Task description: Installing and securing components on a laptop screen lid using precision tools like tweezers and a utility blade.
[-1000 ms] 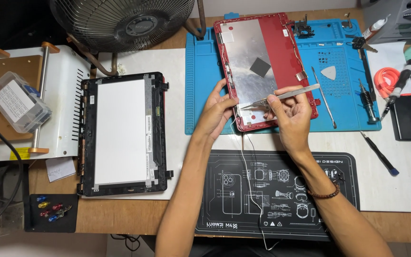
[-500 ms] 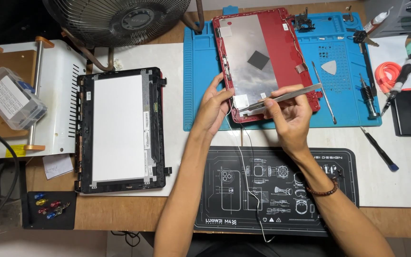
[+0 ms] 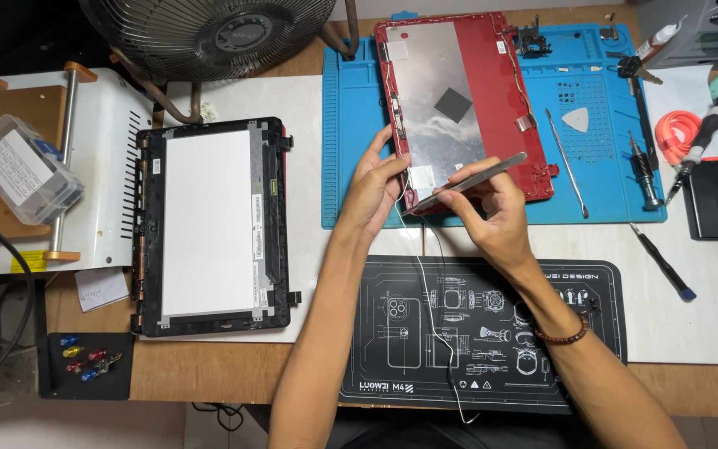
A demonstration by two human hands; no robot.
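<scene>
A red laptop lid shell (image 3: pixel 492 58), lined with silver foil, lies on the blue work mat (image 3: pixel 600 179). My left hand (image 3: pixel 373 187) steadies the shell's near left corner, fingers on its edge. My right hand (image 3: pixel 492 212) pinches metal tweezers (image 3: pixel 471 181), whose tips point left at that same corner. A thin white cable (image 3: pixel 430 291) runs from the corner down over the black printed mat (image 3: pixel 492 333).
A black-framed screen panel (image 3: pixel 209 224) lies at left, beside a white machine (image 3: pixel 101 166) bearing a clear plastic box (image 3: pixel 22 170). A fan (image 3: pixel 209 33) stands at the back. Screwdrivers (image 3: pixel 662 262), a pry tool (image 3: pixel 567 166) and a pick lie at right.
The view has shifted slightly. My right hand has drawn the tweezers a little lower and left toward the shell's near corner; my left hand stays on the edge.
</scene>
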